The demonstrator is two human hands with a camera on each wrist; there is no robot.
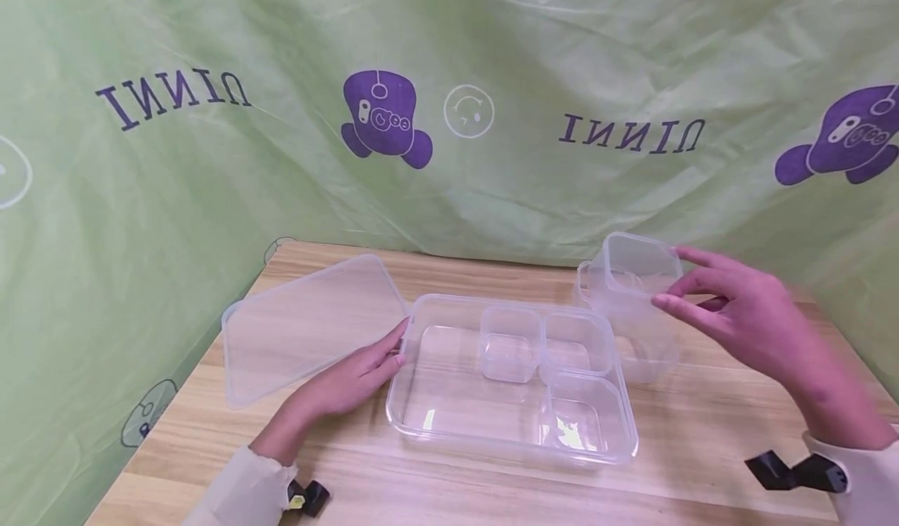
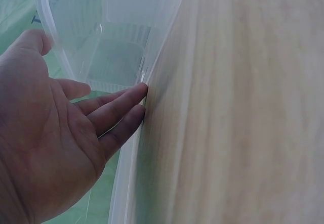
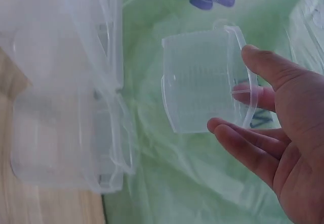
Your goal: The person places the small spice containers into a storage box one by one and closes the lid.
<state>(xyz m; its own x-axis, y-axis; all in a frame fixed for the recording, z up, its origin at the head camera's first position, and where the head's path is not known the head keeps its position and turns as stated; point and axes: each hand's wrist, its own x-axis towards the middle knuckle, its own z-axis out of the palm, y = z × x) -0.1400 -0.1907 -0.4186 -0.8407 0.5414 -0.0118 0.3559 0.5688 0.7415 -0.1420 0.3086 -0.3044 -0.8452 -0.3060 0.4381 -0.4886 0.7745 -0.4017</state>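
Observation:
A large clear rectangular plastic box lies on the table, with three small clear square containers inside its right part. My left hand is at its left side, and in the left wrist view the fairly straight fingers touch the outer wall. To the right of the box, my right hand grips another small clear container by its rim, thumb on one side and fingers on the other. This container is raised off the table. More small clear containers stand below and behind it; their number is hard to tell.
A translucent flat rectangular lid lies at the left of the wooden table, partly beside my left hand. A green printed cloth hangs behind the table and along its sides. Black straps sit at my wrists.

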